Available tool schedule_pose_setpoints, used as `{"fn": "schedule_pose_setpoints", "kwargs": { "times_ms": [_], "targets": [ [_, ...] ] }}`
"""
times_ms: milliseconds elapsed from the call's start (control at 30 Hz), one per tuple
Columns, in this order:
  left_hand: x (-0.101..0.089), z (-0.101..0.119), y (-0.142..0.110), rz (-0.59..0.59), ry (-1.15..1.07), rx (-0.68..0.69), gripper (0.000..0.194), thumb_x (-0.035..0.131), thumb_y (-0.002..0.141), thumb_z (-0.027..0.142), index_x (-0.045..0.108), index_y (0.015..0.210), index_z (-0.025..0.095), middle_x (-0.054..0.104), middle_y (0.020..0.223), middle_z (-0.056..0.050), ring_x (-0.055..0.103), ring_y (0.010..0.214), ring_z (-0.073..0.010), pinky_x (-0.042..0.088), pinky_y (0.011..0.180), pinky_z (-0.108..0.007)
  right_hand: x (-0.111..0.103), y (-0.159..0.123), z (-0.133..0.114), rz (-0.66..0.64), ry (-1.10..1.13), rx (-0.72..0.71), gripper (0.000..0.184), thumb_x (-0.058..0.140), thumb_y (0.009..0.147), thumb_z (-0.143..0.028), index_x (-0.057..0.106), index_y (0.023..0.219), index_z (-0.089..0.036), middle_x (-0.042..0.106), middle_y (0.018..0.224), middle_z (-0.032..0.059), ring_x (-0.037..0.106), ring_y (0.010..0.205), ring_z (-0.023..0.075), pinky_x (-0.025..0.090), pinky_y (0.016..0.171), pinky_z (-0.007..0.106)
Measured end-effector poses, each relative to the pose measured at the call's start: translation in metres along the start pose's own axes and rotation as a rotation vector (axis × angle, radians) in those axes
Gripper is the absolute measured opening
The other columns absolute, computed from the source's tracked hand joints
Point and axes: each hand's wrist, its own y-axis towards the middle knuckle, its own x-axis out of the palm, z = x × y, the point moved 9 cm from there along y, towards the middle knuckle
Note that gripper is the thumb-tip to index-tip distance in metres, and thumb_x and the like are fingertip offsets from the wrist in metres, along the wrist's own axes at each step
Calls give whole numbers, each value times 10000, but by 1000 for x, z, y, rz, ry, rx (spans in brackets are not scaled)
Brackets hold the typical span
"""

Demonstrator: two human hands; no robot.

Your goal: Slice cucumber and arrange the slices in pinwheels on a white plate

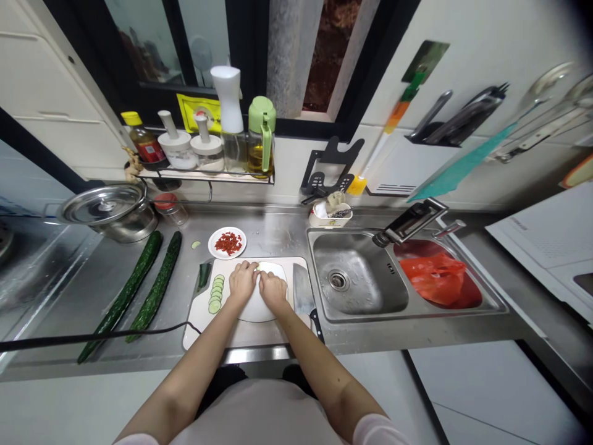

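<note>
A white plate (257, 309) rests on the cutting board (197, 327), with both my hands over its far part. A small pale-green cucumber slice (258, 268) shows between my fingertips near the plate's far rim. My left hand (243, 282) is closed, its fingertips pinching at the slice from the left. From the right, my right hand (273, 289) has its fingers curled together against the same slice. Left of the plate lies a row of overlapping cucumber slices (216, 293), beside a dark cucumber end piece (204, 275). A broad kitchen knife (303, 289) lies along the board's right side.
Two whole cucumbers (155, 287) lie on the left counter near a lidded steel pot (120, 213). Behind the board stands a small plate of red berries (228, 242). The sink (361, 278) is at right, with a red plastic bag (435, 278). A black cable (92, 337) crosses the left foreground.
</note>
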Motion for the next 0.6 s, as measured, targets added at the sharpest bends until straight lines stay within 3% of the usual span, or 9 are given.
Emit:
{"fn": "schedule_pose_setpoints", "kwargs": {
  "times_ms": [367, 600],
  "targets": [
    [1, 0, 0, -1, 2, -9, 300, 451, 922, 312, 642, 1151, 273, 604, 1096, -91, 507, 1041, -236, 412, 831, -328, -3, 0, -2, -36, -13, -7, 321, 331, 985, -271, 544, 1222, -234, 649, 993, 98, 646, 885, 200, 434, 733, 282],
    [-6, -7, -2, 71, -187, -85, 284, 508, 886, 302, 639, 1134, 259, 643, 1033, -63, 559, 1004, -221, 428, 851, -316, -12, -7, 7, -6, 46, 42, 301, 335, 989, -310, 546, 1182, -215, 649, 1050, 89, 646, 877, 185, 417, 727, 262]
  ]
}}
